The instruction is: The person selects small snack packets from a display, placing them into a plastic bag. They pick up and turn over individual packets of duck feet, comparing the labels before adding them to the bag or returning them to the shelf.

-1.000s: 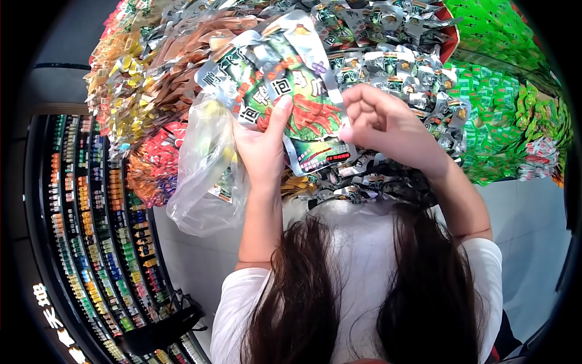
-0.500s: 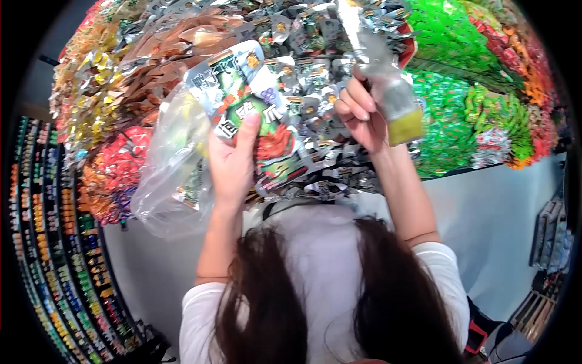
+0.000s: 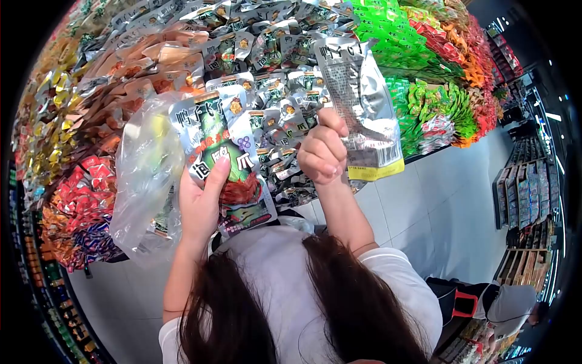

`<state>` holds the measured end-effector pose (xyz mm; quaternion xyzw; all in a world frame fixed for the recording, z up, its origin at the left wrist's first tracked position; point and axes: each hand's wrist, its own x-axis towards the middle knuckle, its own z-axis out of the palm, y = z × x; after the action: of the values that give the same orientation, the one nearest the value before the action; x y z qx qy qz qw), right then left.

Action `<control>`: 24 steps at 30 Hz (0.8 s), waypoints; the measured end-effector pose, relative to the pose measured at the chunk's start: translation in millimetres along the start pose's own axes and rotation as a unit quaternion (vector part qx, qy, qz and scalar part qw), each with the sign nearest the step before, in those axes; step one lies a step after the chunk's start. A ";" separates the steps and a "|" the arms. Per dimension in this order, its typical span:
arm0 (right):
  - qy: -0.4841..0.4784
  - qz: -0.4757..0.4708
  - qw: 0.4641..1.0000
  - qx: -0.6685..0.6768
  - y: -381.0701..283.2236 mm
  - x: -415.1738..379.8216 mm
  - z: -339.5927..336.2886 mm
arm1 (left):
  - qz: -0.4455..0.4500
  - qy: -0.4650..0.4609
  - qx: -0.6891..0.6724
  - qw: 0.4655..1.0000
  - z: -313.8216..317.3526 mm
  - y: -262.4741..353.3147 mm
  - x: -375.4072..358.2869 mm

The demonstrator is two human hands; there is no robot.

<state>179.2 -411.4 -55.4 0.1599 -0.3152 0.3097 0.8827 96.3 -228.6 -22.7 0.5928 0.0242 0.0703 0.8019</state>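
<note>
- Fingers (image 3: 326,151) of the right hand (image 3: 321,155) are curled tight, pinching a silver packet (image 3: 361,106) by its lower left edge; the packet stands upright with its printed back side facing the camera and a yellow strip along its bottom edge.
- Left hand (image 3: 200,203) has its thumb pressed flat across the front of a green snack packet (image 3: 224,164), with the other fingers hidden behind it (so their spread cannot be told); the packet is tilted, its top leaning left.
- Bunched in that same left hand, behind and to the left of the green packet, hangs a clear plastic bag (image 3: 145,182) with some packets showing faintly inside it.
- Both held packets are raised in front of a heaped display of snack packets (image 3: 267,54), silver and green ones directly behind the hands.
- Bright green packets (image 3: 388,36) lie to the right of the heap, orange and red ones (image 3: 73,206) to the left.
- Long dark hair (image 3: 357,303) and a white shirt (image 3: 285,279) fill the lower middle of the view.
- White floor tiles (image 3: 448,200) show on the right, with shelving (image 3: 524,188) beyond them.
</note>
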 end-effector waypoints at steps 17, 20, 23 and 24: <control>-0.032 0.140 0.989 -0.033 -7.5 -8.3 -11.4 | -0.052 -0.006 -0.032 0.998 11.0 -1.0 15.4; 0.065 0.215 0.975 -0.006 15.3 -14.6 1.4 | -0.025 -0.004 -0.013 1.000 12.3 -2.1 24.1; 0.179 0.269 0.946 0.028 25.0 -22.7 7.6 | -0.013 0.035 -0.043 0.998 15.9 -8.2 31.7; 0.190 0.280 0.940 0.041 29.1 -28.2 1.3 | -0.042 0.042 -0.137 0.989 20.2 -2.9 32.1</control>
<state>142.7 -402.6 -70.4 0.0398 -0.1602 0.5816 0.7965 130.8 -244.1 -18.1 0.4723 0.0732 0.0640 0.8760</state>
